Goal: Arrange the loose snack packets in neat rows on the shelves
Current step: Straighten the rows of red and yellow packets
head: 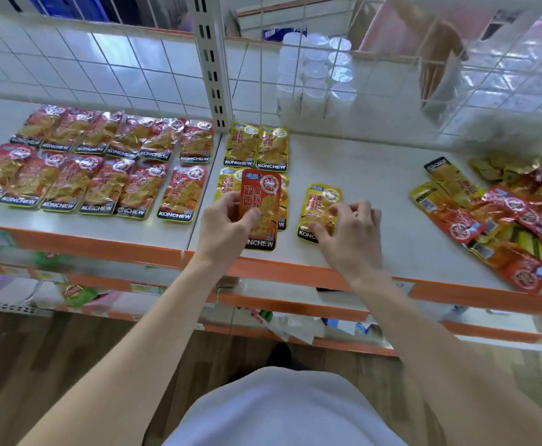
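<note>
Left hand [228,224] grips red packet [262,201], right hand [350,234] yellow packet [319,202], at shelf edge [295,272]

Twelve rowed red packets [100,185], one held packet [265,201], five flat yellow packets [242,144]

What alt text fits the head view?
The left hand holds an orange packet over the shelf while the right hand grips a yellow packet lying on it. Red packets fill two rows at left; a loose pile sits at right.

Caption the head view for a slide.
Left hand holds a red packet while right hand pinches a yellow packet on the shelf.
</note>
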Available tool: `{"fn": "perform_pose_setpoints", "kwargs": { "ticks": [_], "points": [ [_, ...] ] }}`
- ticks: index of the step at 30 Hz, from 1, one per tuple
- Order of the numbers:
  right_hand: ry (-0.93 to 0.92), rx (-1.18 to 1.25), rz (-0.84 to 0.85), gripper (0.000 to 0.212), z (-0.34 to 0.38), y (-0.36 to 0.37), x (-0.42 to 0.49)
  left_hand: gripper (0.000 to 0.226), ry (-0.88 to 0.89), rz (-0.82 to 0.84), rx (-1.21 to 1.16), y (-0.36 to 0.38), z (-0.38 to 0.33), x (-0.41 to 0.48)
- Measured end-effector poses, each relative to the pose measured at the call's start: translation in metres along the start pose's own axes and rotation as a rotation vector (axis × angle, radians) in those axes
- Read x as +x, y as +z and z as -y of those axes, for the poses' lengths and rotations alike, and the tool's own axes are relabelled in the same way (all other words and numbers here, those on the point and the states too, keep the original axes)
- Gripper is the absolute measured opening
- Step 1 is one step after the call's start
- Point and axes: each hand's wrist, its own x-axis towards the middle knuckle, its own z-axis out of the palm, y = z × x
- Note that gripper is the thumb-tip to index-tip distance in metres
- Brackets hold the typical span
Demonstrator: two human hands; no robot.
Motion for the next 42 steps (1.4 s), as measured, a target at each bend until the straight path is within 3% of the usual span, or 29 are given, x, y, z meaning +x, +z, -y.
{"fn": "perform_pose_setpoints", "kwargs": {
  "ticks": [5,14,24,30,35,42],
  "points": [
    [-0.191,-0.043,0.018,0.04,0.001,-0.001,-0.017,0.017,-0.001,-0.009,-0.011,0.007,0.004,-0.005],
    [-0.193,0.034,0.159,0.045,0.002,0.011,0.05,0.02,-0.017,-0.07,-0.1,0.013,-0.011,0.0],
    [-0.232,0.022,0.198,0.04,0.018,0.016,0.12,0.013,-0.036,-0.144,-0.094,-0.008,-0.018,-0.005],
    [-0.249,0.04,0.161,0.047,0.023,0.018,0.107,0.018,-0.015,-0.159,-0.086,-0.018,-0.02,-0.003],
    [-0.457,0.184,0.054,0.046,0.06,0.012,0.068,0.029,0.018,-0.173,-0.164,-0.038,-0.023,0.0],
    [-0.562,0.156,0.089,0.05,0.13,0.018,0.024,0.032,0.007,-0.216,-0.232,-0.094,-0.009,0.012]
  ]
}}
